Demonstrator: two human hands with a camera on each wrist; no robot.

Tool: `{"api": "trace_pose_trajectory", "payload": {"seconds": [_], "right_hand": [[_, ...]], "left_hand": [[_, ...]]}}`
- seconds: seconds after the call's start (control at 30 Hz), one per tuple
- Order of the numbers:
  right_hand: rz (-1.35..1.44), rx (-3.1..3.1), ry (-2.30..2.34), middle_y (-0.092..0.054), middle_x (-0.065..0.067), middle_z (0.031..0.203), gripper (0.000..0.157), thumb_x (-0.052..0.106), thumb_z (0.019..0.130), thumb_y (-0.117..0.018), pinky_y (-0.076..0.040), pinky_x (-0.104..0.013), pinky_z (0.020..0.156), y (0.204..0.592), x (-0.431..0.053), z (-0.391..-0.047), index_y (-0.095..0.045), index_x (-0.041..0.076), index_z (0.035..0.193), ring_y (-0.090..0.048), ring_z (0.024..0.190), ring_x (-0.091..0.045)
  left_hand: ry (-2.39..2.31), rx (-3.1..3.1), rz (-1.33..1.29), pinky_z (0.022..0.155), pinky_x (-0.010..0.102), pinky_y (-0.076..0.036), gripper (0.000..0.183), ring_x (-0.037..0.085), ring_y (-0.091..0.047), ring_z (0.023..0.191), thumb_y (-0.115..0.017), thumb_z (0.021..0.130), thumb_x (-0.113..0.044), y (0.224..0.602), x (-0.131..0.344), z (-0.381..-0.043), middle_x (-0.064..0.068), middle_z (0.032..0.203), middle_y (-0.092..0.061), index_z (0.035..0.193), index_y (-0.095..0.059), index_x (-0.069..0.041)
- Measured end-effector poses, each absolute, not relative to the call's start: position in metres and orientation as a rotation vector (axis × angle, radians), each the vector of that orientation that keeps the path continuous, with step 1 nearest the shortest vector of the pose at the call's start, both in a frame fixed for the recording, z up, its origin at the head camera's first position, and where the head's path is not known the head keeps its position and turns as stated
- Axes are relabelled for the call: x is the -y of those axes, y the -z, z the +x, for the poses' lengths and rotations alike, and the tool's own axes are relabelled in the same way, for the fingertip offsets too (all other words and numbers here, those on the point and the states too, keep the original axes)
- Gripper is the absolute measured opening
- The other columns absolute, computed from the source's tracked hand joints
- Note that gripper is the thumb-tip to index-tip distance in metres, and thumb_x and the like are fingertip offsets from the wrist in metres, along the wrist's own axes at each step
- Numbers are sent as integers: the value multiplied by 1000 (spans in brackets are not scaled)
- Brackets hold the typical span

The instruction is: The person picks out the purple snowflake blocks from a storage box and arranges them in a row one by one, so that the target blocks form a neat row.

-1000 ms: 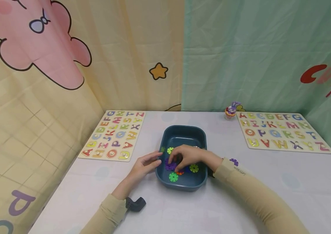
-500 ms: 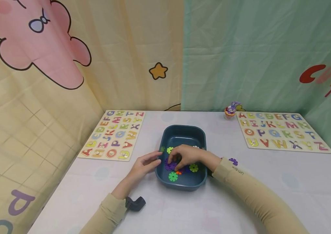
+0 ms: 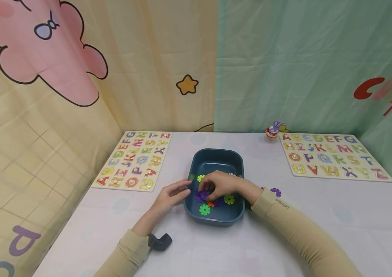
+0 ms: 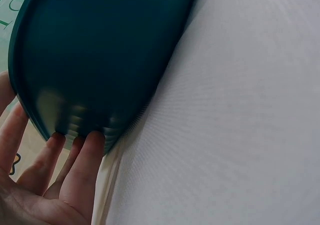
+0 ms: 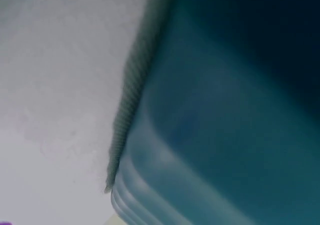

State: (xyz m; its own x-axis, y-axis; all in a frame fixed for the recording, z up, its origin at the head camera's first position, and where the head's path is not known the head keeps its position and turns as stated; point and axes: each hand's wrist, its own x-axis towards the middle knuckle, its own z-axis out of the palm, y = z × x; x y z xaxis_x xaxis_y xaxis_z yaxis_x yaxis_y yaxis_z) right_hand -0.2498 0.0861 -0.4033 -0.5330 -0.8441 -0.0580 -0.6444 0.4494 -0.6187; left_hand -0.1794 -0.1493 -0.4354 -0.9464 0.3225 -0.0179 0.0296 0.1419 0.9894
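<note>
A dark blue plastic bin stands on the white table with several snowflake discs inside. My right hand reaches over its right side, thumb and fingers curled and pinching a purple snowflake disc by its edges. Close to that disc lie an orange disc, a green disc and a yellow-green disc. On the bin's left side, my left hand rests its nearly straight fingertips against the outer wall. The right wrist view shows only the bin's outside; the right fingers are hidden there.
Alphabet boards lie at the left and at the right. A small purple rabbit toy stands at the back. Another purple disc is on the table beyond the right sleeve. Printed curtains hang behind.
The right thumb has lifted slightly, and more of the orange disc shows beneath it. The left hand and the bin stay in place.
</note>
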Motion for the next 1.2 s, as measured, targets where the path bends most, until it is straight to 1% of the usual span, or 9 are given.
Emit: {"api": "trace_pose_trajectory", "payload": {"seconds": [0.2,0.4,0.57,0.63,0.73,0.9,1.07,1.2], "right_hand": [[-1261,-2339,873,-65,8,98,28,19,81,-75,-51,-22,83,399,-90,-251,-67,14,107,-59,89,-6],[-1238,-2348,914,-65,7,101,29,23,82,-74,-52,-27,84,393,-97,-253,-67,14,108,-59,91,-9],[-1219,-2357,953,-66,1,102,31,25,81,-74,-53,-31,84,386,-108,-254,-67,11,109,-59,91,-13],[-1223,-2360,973,-66,-1,103,32,25,81,-74,-53,-32,84,383,-114,-253,-67,10,109,-60,92,-15],[-1227,-2357,1014,-67,-2,104,35,26,81,-74,-53,-37,85,377,-124,-250,-67,7,110,-61,93,-16],[-1172,-2372,1074,-66,2,106,36,27,82,-74,-52,-45,86,368,-142,-243,-66,7,111,-61,95,-19],[-1092,-2430,1079,-65,2,107,39,28,82,-74,-52,-44,86,361,-164,-236,-65,6,113,-61,97,-19],[-1039,-2472,1083,-65,0,108,38,27,83,-73,-50,-48,88,360,-184,-231,-65,6,113,-60,98,-17]], "left_hand": [[-1883,-2174,347,93,37,-48,48,27,-44,128,-66,89,-30,434,150,-179,4,146,-40,131,-56,-11],[-1887,-2170,346,93,37,-48,48,27,-44,128,-65,89,-29,435,149,-179,4,146,-39,131,-56,-10],[-1888,-2177,341,94,37,-48,48,28,-42,129,-66,88,-30,435,149,-178,4,146,-39,131,-56,-10],[-1887,-2182,340,94,37,-48,47,27,-42,129,-66,88,-30,435,149,-178,4,146,-40,131,-56,-11],[-1884,-2185,343,94,36,-48,47,27,-43,128,-66,89,-29,435,149,-179,3,145,-40,130,-56,-10],[-1885,-2186,343,93,35,-48,46,27,-43,128,-66,88,-28,435,149,-179,3,145,-40,130,-57,-11],[-1890,-2195,329,93,35,-48,46,26,-43,128,-67,88,-29,434,149,-178,3,145,-41,129,-58,-11],[-1878,-2206,324,94,35,-48,46,26,-43,128,-67,88,-28,435,149,-179,3,145,-41,130,-57,-11]]}}
